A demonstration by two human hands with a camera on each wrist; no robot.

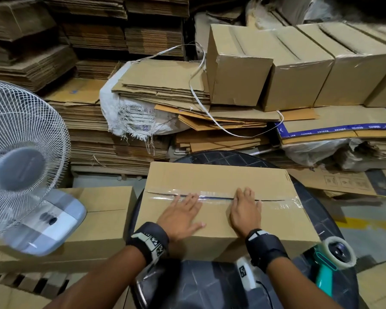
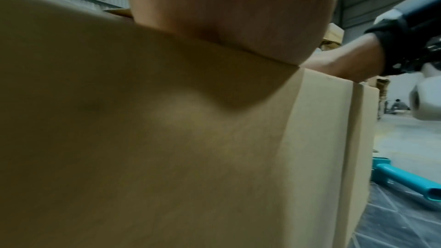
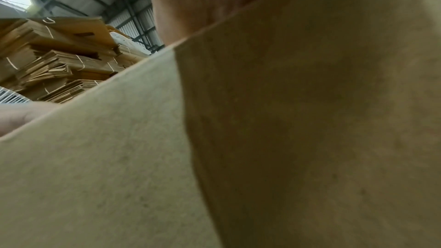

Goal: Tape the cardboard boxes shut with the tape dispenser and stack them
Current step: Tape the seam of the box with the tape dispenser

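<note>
Both forearms reach forward over a dark round table (image 1: 328, 221). At its right edge, close to the right wrist, lies the tape dispenser (image 1: 334, 262), teal-handled with a clear roll, touched by neither hand. Just beyond the wrists sits the cardboard box (image 1: 216, 177), flaps closed, with clear tape (image 1: 276, 202) along its centre seam. The left hand (image 1: 181, 217) and right hand (image 1: 245, 210) lie flat on the top, fingers straight and spread, fingertips on the taped seam, gripping nothing. To the left stands a white fan (image 1: 22, 150) on another box (image 1: 103, 219). Farther back, taped boxes (image 1: 299, 70) sit in a row on piles of flattened cardboard (image 1: 161, 85).
</note>
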